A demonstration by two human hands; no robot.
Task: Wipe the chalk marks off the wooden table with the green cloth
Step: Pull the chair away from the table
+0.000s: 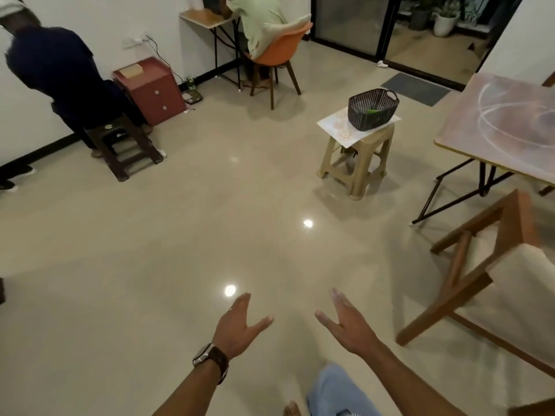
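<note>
A glossy beige tiled floor [180,235] fills most of the head view, with a white wall behind it and a sliding glass door at the back. Low in the picture both hands are held out over the bare floor: the left hand [237,325], a watch [210,360] on its wrist, and the right hand [345,324], each with fingers straight and spread, thumbs turned toward one another, nothing held in either. Well beyond the fingertips, ahead and to the right of them, a dark basket [373,109] is seen on a mat laid over a beige plastic stool [357,159]; a small patch of green, judged to be the green cloth [373,110], shows through its slats. Farther right of the fingers, at the picture's edge, the wooden table [507,124] is seen with white chalk marks [492,115] looping across its top. A wooden chair [492,265] stands just right of the right hand. The step in hand is judged to be the fetching of the cloth, since nothing has yet been picked up. It would be done well if the basket were approached from its open top, the cloth gathered in a full handful so that a broad pad is made, and the basket steadied with the other hand so that it is not dragged off the stool. The chair should be passed on its near side before the table is reached.
</note>
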